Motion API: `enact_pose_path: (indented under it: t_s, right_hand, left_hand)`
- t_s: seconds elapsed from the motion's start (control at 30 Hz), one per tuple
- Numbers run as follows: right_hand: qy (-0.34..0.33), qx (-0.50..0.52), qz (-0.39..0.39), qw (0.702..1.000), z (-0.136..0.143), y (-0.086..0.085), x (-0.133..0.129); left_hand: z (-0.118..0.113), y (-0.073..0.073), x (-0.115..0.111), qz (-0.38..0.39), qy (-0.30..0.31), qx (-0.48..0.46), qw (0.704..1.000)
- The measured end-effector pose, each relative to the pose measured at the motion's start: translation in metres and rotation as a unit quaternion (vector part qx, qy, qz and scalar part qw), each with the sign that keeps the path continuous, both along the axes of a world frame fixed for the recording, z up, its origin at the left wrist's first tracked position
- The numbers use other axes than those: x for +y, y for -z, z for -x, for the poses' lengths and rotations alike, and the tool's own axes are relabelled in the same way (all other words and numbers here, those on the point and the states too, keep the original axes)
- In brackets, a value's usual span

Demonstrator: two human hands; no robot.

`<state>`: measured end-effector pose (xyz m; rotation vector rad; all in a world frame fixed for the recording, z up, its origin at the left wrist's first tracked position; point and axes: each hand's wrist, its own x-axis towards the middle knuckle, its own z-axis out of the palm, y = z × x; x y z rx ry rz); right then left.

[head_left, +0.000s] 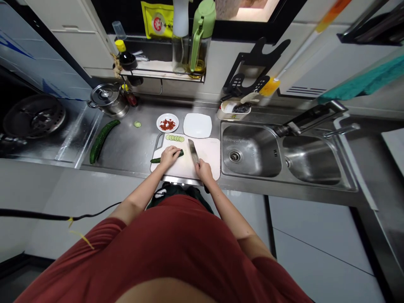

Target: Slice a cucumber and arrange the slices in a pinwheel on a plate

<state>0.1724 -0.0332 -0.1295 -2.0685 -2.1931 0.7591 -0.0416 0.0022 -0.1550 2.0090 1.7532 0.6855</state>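
Observation:
On a white cutting board (208, 162) lies a dark green cucumber (155, 160). My left hand (169, 157) is closed over its middle, and the cut end pokes out to the right of my fingers. My right hand (204, 171) grips a kitchen knife (193, 152), its blade pointing away from me and apart from the cucumber. A row of several pale cucumber slices (174, 138) rests near the board's far edge. Behind the board stand a white plate (197, 125) and a small dish (159, 122) of chopped red pieces.
To the left lie a whole cucumber (101, 141) and a single slice (137, 124). A steel pot (109, 99) stands at the back left. The double sink (252, 147) adjoins the board on the right. Bottles fill a wall shelf (158, 69) above the counter.

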Motion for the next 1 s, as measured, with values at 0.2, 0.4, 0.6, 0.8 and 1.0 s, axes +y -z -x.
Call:
enact_pose_path:
  t_s: [0.2,0.4,0.6,0.8,1.0]
  right_hand:
    - [-0.034,-0.006,0.014,0.999,0.014,-0.007,0.002]
    - [-0.040,-0.014,0.035,0.998,0.021,-0.016,0.002]
    - [-0.045,-0.015,0.047,0.998,0.028,-0.015,0.002]
    - [-0.049,-0.013,0.051,0.997,0.032,-0.016,0.001]
    - [-0.052,-0.012,0.059,0.997,0.035,-0.017,0.001]
  left_hand:
    - [0.001,0.001,0.003,0.015,0.046,0.021,0.999]
    - [0.001,0.006,0.004,0.003,0.048,0.007,0.999]
    - [0.002,0.012,0.005,-0.005,0.053,0.011,0.999]
    - [0.003,0.016,0.006,-0.029,0.058,0.014,0.998]
    - [0.001,0.013,0.005,-0.010,0.052,0.028,0.998]
